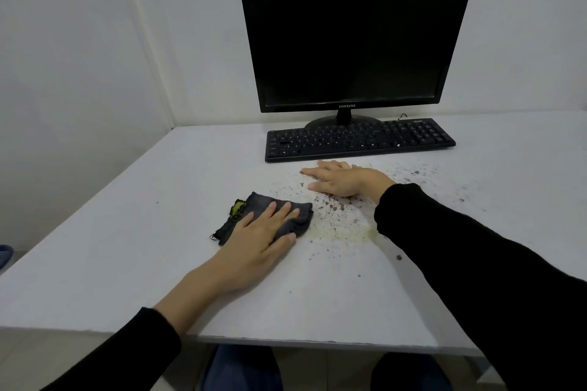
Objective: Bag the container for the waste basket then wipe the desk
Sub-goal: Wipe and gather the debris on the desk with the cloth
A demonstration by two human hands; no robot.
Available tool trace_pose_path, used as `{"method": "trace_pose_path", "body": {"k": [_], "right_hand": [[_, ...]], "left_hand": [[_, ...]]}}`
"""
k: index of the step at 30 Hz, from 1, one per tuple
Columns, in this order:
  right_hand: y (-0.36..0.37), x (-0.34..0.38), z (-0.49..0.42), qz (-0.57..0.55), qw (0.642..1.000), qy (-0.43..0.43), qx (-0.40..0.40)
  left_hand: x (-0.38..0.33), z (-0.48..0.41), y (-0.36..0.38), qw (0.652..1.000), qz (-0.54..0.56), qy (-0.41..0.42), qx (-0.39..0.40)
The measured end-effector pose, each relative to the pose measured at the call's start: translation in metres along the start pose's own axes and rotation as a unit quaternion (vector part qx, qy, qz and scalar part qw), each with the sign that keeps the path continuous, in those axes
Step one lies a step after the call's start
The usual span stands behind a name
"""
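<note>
Left hand (260, 240) flat, palm down on a dark grey cloth (279, 216), fingers (279, 211) extended and slightly spread, thumb along the cloth's near edge; pressing, not gripping. Right hand (336, 179) flat on the white surface (127, 232), palm down, fingers straight and together, pointing left, holding nothing. Both arms in black sleeves (476, 251), reaching forward from the near edge. Cloth crumpled, soft-looking, with a frayed black and yellow-green edge at its left end, lying left of centre. Between and around the hands, brown crumbs and dark specks (336, 216) scattered, with a faint yellowish stain near the right sleeve. Behind, black keyboard (359, 140) and dark Samsung monitor (355, 38) against the wall. No container or bag visible.
</note>
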State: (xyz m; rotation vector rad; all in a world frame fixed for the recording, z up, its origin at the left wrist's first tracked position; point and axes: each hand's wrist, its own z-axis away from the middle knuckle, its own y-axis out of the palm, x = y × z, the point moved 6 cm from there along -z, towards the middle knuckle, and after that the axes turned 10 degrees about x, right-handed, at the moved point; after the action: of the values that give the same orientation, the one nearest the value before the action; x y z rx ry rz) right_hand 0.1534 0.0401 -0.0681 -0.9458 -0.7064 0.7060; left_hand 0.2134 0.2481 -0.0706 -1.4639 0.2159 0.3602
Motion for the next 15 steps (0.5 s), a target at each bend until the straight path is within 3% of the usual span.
{"method": "trace_pose_path", "body": {"k": [5,15], "right_hand": [[0.001,0.0,-0.002,-0.004,1.0,-0.003,-0.004],[-0.006,-0.003,-0.005,-0.053,0.998,0.019,-0.001]], "left_hand": [[0.01,-0.024,-0.009,1.0,-0.022,-0.007,0.016],[0.025,-0.118,-0.039,0.993,-0.028,-0.112,0.032]]}}
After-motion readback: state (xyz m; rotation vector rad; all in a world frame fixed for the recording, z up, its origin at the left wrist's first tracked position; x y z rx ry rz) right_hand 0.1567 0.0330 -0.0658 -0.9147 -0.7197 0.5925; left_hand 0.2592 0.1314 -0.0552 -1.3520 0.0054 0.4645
